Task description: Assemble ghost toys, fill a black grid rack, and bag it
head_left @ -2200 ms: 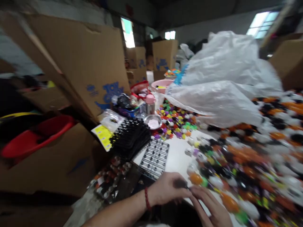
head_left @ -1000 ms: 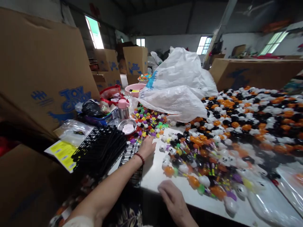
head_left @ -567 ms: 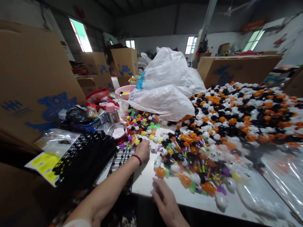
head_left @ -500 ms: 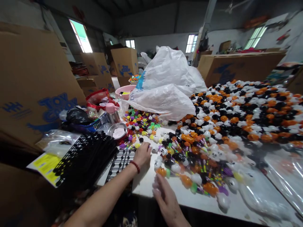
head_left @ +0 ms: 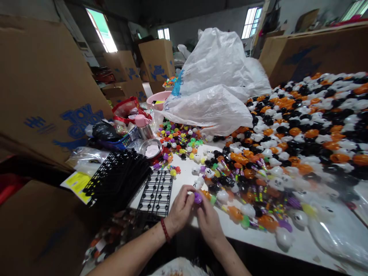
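A small purple plastic piece point(head_left: 197, 197) sits between my two hands at the table's front edge. The fingers of my left hand point(head_left: 181, 207) are closed on it from the left, and a red bead bracelet circles that wrist. From the other side my right hand point(head_left: 209, 219) grips the same piece. Its underside is hidden by my fingers. Left of my hands lies a black plastic grid rack point(head_left: 156, 193) with round holders. Just beyond my fingers are white skull-faced pieces point(head_left: 198, 183) and an orange pumpkin-like piece point(head_left: 206, 194).
A stack of black grid racks point(head_left: 117, 180) stands at the left beside a metal bowl point(head_left: 151, 148) and a pink-lidded flask point(head_left: 143, 126). Black, white and orange toy pieces point(head_left: 310, 134) heap at the right. A white plastic sack point(head_left: 212, 107) lies behind, cardboard boxes around.
My left hand has come back from the small pieces beyond the rack to meet my right hand. Both now hold a purple piece. The view has tilted down and shifted left.
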`<action>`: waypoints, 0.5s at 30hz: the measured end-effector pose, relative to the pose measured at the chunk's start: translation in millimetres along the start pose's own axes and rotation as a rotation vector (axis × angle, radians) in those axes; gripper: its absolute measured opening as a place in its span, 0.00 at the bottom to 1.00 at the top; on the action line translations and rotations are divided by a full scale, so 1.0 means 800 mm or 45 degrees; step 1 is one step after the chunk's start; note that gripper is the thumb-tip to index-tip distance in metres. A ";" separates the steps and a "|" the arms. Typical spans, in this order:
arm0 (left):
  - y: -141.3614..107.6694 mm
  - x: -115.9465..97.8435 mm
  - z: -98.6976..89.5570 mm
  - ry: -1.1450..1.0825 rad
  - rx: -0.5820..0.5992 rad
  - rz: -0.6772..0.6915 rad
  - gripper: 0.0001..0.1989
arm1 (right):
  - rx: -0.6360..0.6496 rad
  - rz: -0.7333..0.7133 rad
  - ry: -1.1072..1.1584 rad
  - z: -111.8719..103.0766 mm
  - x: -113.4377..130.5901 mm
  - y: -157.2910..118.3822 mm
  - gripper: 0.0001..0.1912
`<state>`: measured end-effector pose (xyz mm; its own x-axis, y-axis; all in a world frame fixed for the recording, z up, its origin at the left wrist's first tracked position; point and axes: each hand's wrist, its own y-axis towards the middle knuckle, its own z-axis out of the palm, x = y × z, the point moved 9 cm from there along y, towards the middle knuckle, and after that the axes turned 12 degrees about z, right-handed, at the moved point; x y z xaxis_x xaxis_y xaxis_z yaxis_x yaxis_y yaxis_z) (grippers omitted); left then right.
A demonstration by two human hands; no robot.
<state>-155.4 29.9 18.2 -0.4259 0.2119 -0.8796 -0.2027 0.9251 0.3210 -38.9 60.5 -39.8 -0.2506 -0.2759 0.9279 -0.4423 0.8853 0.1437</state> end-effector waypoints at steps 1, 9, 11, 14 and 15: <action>0.003 0.009 -0.015 0.083 -0.076 -0.044 0.11 | -0.007 -0.018 -0.012 -0.001 0.003 -0.001 0.24; 0.111 0.030 -0.064 0.646 -0.009 0.117 0.07 | -0.021 -0.071 -0.085 0.005 0.023 -0.004 0.19; 0.145 0.034 -0.051 0.745 0.089 0.169 0.07 | 0.014 -0.087 -0.108 0.009 0.027 -0.004 0.18; 0.188 0.044 -0.027 0.801 0.170 0.201 0.12 | 0.055 -0.131 -0.152 0.013 0.031 -0.007 0.20; 0.200 0.047 -0.018 0.817 0.193 0.209 0.15 | 0.046 -0.149 -0.167 0.013 0.033 -0.008 0.23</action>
<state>-216.7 180.9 41.8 -0.8890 0.1676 -0.4261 0.0150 0.9408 0.3387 -51.5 43.7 -19.8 -0.3047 -0.4245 0.8526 -0.5050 0.8310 0.2333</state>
